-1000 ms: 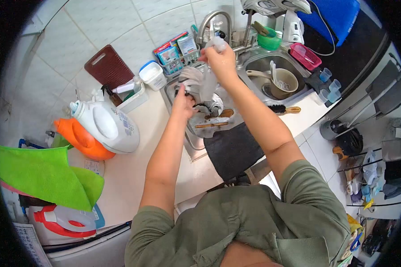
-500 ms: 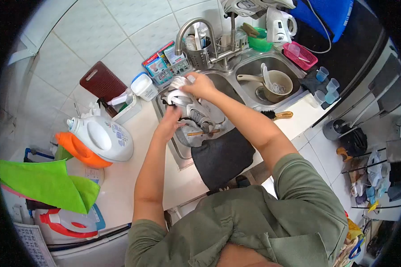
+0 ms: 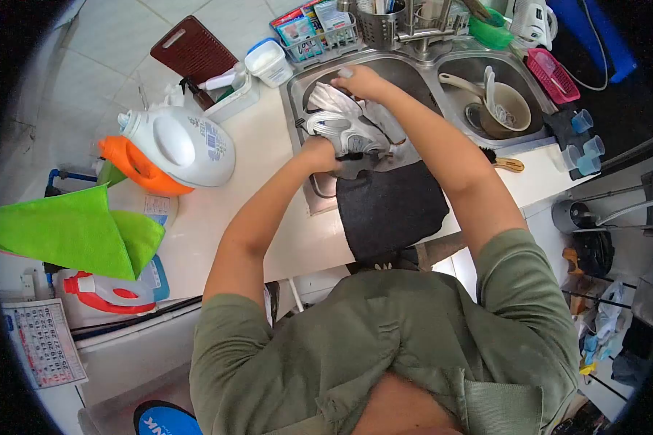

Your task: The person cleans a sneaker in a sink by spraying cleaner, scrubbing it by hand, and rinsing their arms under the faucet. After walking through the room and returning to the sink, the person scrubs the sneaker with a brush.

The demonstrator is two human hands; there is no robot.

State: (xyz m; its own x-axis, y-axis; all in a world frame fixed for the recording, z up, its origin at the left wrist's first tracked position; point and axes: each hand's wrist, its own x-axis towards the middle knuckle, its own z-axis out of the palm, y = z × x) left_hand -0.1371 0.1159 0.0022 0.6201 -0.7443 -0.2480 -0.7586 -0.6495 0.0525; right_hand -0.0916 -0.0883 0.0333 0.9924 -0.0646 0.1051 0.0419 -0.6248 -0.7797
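A white and silver sneaker (image 3: 347,133) lies tilted in the left sink basin (image 3: 295,101). My left hand (image 3: 319,154) grips its near left side, the fingertips partly hidden. At the far end of the shoe, my right hand (image 3: 363,83) is closed on a crumpled white cloth (image 3: 335,100), which hangs down over the sneaker's upper. Something whitish-grey beside the shoe is too covered to make out. Draped over the basin's front edge is a black cloth (image 3: 392,206).
A pot (image 3: 519,119) sits in the right basin, with a wooden-handled brush (image 3: 508,164) in front. Detergent jugs (image 3: 189,148) and a white tub (image 3: 270,65) stand left. Behind are a faucet (image 3: 424,35) and a sponge rack (image 3: 319,43). A green cloth (image 3: 72,232) hangs at the far left.
The view has tilted down and shifted left. The sneaker, held up before, is now lower in the basin. My right hand has drawn the white cloth out over the shoe.
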